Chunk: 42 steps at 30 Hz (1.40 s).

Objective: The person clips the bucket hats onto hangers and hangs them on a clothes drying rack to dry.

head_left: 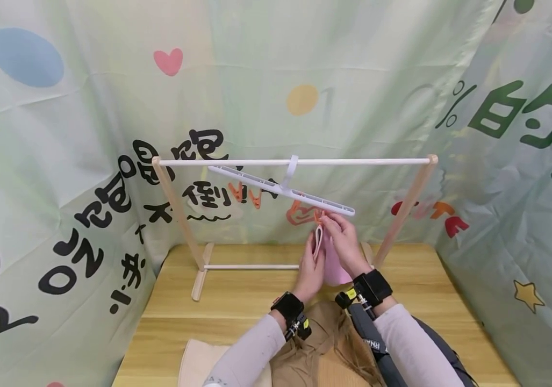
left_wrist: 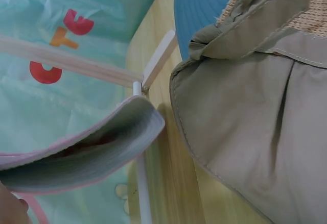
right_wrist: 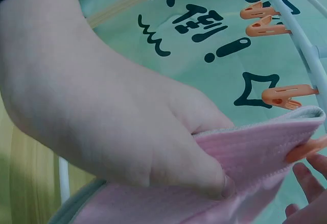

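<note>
A folded pink cloth [head_left: 336, 263] with a pale inner side hangs below the lower right end of a white hanger [head_left: 282, 190]. My left hand [head_left: 310, 271] grips the cloth by its upper part, thumb on the pink face in the right wrist view. Up at the cloth's top edge, my right hand [head_left: 345, 244] pinches an orange clothespin [right_wrist: 306, 150], whose tip overlaps the pink fabric. The left wrist view shows the cloth's folded layers [left_wrist: 102, 147] gaping. Other orange clothespins [right_wrist: 288, 95] dangle along the hanger. The hanger tilts down to the right on its hook.
The hanger hooks over the white bar [head_left: 367, 162] of a wooden-legged rack [head_left: 179, 209]. Before it on the wood table [head_left: 251, 295] lie a brown fabric hat [left_wrist: 240, 122], a dark blue item [left_wrist: 199, 9] and a cream cloth [head_left: 200, 357]. A printed curtain [head_left: 256, 107] stands behind.
</note>
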Available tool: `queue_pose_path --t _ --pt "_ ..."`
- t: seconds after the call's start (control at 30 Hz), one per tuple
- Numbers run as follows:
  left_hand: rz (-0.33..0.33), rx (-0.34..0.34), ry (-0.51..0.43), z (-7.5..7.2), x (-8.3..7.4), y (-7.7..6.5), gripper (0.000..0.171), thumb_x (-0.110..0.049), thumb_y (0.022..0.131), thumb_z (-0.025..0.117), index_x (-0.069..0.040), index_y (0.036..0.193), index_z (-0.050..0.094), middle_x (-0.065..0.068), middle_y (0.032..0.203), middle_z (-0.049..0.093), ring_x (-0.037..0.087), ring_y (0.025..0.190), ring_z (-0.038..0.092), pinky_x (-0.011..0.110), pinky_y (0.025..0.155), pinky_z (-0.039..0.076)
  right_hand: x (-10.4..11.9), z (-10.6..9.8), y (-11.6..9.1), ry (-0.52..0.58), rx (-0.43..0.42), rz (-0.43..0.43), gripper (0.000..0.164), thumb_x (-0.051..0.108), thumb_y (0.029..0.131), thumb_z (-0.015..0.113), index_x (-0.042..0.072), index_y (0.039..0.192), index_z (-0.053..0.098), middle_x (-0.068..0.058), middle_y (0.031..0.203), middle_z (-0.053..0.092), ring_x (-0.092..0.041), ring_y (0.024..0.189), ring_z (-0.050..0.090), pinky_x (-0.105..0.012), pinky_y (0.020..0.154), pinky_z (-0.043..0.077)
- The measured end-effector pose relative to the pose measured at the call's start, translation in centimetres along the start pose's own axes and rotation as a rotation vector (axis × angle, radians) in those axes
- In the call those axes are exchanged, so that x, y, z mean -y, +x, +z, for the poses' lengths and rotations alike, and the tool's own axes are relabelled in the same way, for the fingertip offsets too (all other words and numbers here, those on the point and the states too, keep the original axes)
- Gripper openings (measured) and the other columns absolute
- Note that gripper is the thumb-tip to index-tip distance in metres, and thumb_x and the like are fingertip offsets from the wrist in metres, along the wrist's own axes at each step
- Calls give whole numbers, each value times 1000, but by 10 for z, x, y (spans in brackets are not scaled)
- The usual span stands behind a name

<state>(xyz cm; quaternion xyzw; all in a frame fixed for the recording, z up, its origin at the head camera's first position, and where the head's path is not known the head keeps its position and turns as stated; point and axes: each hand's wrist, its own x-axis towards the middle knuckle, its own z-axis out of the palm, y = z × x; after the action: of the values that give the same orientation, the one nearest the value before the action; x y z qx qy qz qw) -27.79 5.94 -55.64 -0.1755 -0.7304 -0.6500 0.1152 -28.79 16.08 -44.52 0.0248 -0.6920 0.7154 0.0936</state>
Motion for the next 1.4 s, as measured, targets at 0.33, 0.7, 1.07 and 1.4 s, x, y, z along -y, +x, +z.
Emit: queue_pose_path --t 0.33,0.7,1.07,1.4 --pt "-6 132 23 -14 -7 -7 75 -27 107 60 -27 168 16 6 169 33 22 152 37 45 123 35 3 -4 -23 -63 -78 -35 37 16 107 61 -5 137 62 -21 133 66 -7 109 60 -21 101 45" --pt "-96 266 75 -59 -23 -25 80 -39 107 60 -17 169 15 12 173 23 27 156 28 50 124 31 23 13 -55 30 46 -137 32 9 108 59 -12 132 60 -21 115 72 -15 98 71 -26 87 60" --pt "-203 258 370 -140 -32 -65 81 -53 100 66 -7 161 37 20 164 39 40 151 38 60 122 32 20 68 -71 -15 291 -69 65 19 108 59 2 163 28 -20 169 29 -36 156 30 -45 127 27" --pt "-448 5 421 -212 -24 -148 82 -49 97 72 -1 156 41 27 158 44 50 145 41 69 115 36 -15 108 -31 97 20 -19 76 20 111 52 8 168 3 -21 174 9 -40 160 13 -53 130 14"
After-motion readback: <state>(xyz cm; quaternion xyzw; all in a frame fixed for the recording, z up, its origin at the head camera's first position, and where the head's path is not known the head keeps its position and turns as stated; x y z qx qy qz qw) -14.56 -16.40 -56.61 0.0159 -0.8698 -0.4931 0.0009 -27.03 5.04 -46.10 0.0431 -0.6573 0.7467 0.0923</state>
